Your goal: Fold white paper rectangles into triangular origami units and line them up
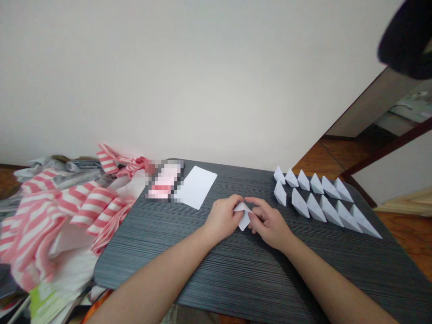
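Observation:
A small folded piece of white paper (pixel 243 221) is held between my two hands, just above the middle of the dark table (pixel 162 252). My left hand (pixel 222 219) pinches its left side between thumb and fingers. On the other side my right hand (pixel 272 225) grips the paper with the thumb, its index finger reaching over the top edge. Parts of the fold are hidden behind my fingers. To the right stand several folded paper boats (pixel 329 209) in two rows. Left of my hands lie flat white paper sheets (pixel 199 186).
A blurred-out pinkish rectangular item (pixel 165 180) lies at the table's back left. Red-and-white striped cloth (pixel 97 207) and other clutter are heaped beside the left edge. A pale wall (pixel 202 90) rises behind the table. At upper right, a dark object (pixel 405 40) intrudes.

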### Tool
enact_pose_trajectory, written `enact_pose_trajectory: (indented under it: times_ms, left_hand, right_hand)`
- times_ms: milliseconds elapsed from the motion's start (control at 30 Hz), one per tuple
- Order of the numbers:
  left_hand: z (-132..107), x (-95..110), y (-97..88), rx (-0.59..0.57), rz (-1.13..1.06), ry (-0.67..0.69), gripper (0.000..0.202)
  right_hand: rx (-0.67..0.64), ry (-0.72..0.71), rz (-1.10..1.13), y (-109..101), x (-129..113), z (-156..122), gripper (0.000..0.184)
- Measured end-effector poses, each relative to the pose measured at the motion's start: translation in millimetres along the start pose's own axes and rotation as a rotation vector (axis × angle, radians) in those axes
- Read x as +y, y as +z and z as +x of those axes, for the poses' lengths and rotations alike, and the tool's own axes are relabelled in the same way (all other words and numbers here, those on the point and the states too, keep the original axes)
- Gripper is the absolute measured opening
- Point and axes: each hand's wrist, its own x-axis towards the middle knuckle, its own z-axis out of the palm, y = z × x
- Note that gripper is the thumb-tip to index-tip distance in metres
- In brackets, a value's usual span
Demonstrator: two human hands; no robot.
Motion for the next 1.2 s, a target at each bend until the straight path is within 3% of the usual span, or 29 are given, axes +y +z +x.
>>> enact_pose_trajectory:
  times_ms: [200,400,533,733,933,1033,1200]
  left_hand:
    - [-1,2,0.6,0.016,-0.064,0.001,0.021]
    - [1,-2,3.3,-0.122,-0.691,-0.097,0.042]
    - [3,-3,1.1,-0.206,-1.033,-0.19,0.044]
    - [6,-9,4.6,-0.231,-0.889,-0.241,0.032]
    - [6,-14,5.3,-0.214,-0.697,-0.212,0.024]
    - [4,-13,3.5,-0.229,-0.615,-0.172,0.023]
    - [4,-9,3.0,-0.194,-0.646,-0.163,0.022]
  right_hand:
    - [0.059,0.001,0.003,2,2,0,0.03]
    - [0.193,-0.033,0.03,-3,14,1,0.025]
    - [0.249,-0.086,0.01,-6,17,2,0.029]
    - [0.158,-0.176,0.021,-7,12,1,0.029]
    - [0.227,0.035,0.13,-5,13,0,0.028]
    - [0.146,0.098,0.053,-7,10,1,0.019]
    - [0.091,0.164,0.002,-7,4,2,0.031]
